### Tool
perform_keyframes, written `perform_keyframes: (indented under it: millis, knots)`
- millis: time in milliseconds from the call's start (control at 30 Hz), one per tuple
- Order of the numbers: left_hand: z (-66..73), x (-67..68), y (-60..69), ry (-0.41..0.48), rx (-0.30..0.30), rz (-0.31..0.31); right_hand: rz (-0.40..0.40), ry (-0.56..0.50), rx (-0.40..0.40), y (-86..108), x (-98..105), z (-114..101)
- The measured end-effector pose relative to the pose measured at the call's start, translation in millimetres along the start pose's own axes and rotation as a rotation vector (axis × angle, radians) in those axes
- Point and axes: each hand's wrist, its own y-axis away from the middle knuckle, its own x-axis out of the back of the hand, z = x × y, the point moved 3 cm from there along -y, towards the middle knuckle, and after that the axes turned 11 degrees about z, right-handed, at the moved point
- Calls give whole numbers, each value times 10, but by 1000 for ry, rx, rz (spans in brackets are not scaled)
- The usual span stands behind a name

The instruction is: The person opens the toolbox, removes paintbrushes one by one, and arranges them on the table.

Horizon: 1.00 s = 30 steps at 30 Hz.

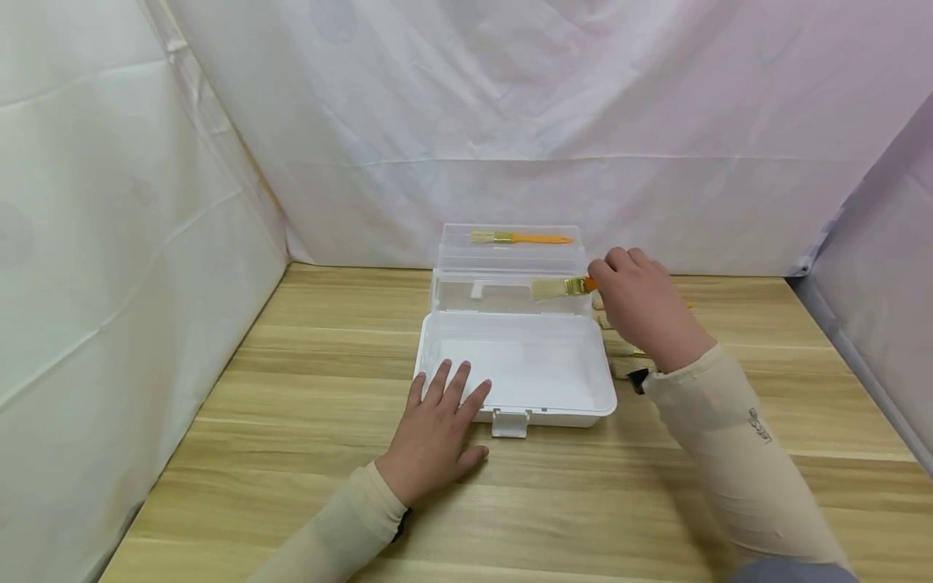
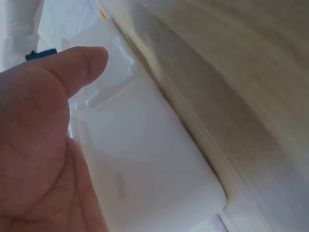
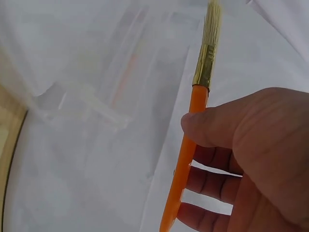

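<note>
A white plastic box (image 1: 564, 419) stands on the table with its clear lid (image 1: 510, 263) raised at the back. One paintbrush (image 1: 541, 239) with an orange handle lies in the lid. My right hand (image 1: 649, 306) holds another paintbrush (image 1: 571, 287) above the box's back right; the right wrist view shows thumb and fingers pinching its orange handle (image 3: 185, 150). My left hand (image 1: 436, 433), fingers straight and spread, rests over the box's front left rim. In the left wrist view, its thumb lies near the front latch (image 2: 126, 63).
Several more brushes (image 1: 624, 369) lie on the wooden table (image 1: 328, 389) right of the box, partly hidden under my right hand and wrist. White cloth (image 1: 510, 121) hangs behind the table and along both sides.
</note>
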Motion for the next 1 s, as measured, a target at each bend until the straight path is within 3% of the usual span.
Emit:
perform_keyframes:
  millis: [533,800,1000]
  knots:
    - [1,14,-6,1,7,-9,-61,30,-55,512,39,199]
    - [4,14,-6,1,-2,-5,-35,60,-46,783,49,385]
    - [2,9,-3,1,-2,0,-81,55,-85,962,23,493]
